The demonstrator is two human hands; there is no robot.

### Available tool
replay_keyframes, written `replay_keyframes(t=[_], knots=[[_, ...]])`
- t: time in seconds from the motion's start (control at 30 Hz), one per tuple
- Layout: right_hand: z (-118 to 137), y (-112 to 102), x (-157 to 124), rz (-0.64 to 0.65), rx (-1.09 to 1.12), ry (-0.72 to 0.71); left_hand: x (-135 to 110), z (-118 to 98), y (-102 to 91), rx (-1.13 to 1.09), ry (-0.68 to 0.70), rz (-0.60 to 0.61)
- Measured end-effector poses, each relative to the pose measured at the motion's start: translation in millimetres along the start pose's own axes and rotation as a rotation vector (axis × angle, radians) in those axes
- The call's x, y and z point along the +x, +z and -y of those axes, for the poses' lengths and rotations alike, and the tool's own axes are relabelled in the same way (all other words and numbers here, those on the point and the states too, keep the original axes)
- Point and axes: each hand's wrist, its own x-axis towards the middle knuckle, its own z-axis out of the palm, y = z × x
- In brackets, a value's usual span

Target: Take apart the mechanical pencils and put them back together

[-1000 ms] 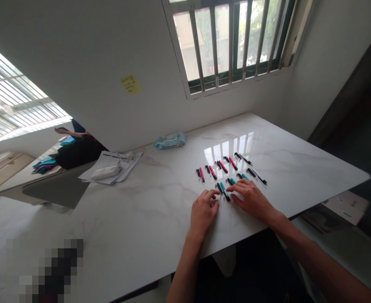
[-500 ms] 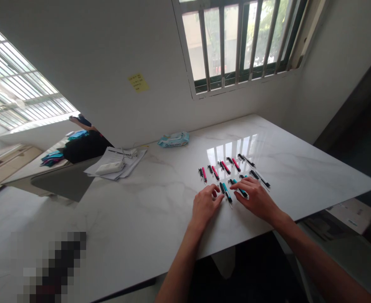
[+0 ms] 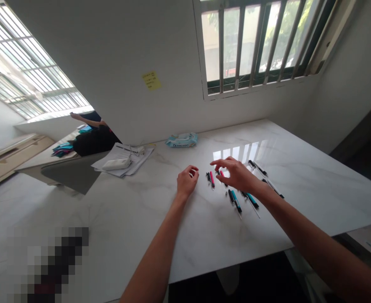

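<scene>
Head view: pens [image 3: 236,201] in loose parallel rows on white marble counter [image 3: 135,219], prob. spaced apart & grouped by colour for easy picking; L hand [image 3: 187,180] half-curled, empty, near pink pen [image 3: 211,179]; R hand [image 3: 237,174] spread open over pens, nothing held.

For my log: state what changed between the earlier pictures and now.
The left hand has lifted off and drawn back left of the pens. The right hand has risen and moved forward, hovering over the pens and hiding some. Neither visibly holds anything. The wipes packet and papers stayed put.
</scene>
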Motion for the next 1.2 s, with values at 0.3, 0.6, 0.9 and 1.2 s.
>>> replay_keyframes(t=[0.3,0.6,0.9,1.2], knots=[[-35,35,45,0.262,-0.054,0.027,-4,13,-0.5,-0.128,-0.054,0.025],[-43,51,35,0.153,-0.053,0.065,-6,13,5.1,-0.104,-0.051,0.047],[-45,66,32,0.168,-0.030,0.090,-8,13,4.8,-0.100,-0.039,0.059],[-45,67,33,0.182,-0.037,0.093,-7,14,5.9,-0.088,-0.039,0.064]])
